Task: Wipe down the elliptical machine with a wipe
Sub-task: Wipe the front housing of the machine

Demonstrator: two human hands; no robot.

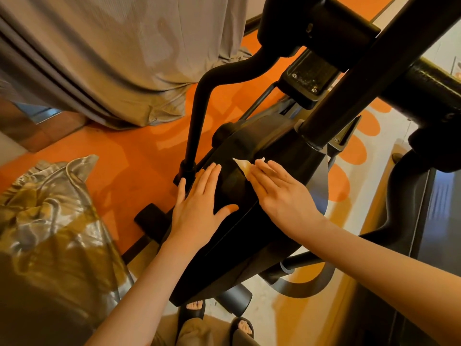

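Elliptical machine [264,186] right in the middle, black housing running from near to far, upright post [349,96] rising toward the far right. Left hand [199,203] flat on the left side of the housing, fingers straight and close together, thumb stuck out to the right, holding nothing. Right hand [279,191] just to the right of it, also flat, fingers straight and pressed down on a wipe [243,164] against the top of the housing. Only a pale corner of that wipe poking out on the far side of the fingertips, rest hidden under the palm. Hands near each other but not touching.

Curved black handle bar [197,116] standing on the left of the housing, foot of it right beside the left hand's fingertips. Orange floor [124,156] underneath, grey curtain [112,58] bunched up at the far left, shiny gold-ish fabric [50,216] piled at the near left. Two feet in dark slides [192,310] at the near edge, right by the base of the machine. Treadmill-looking thing [436,201] off to the right, too blurred to say much.
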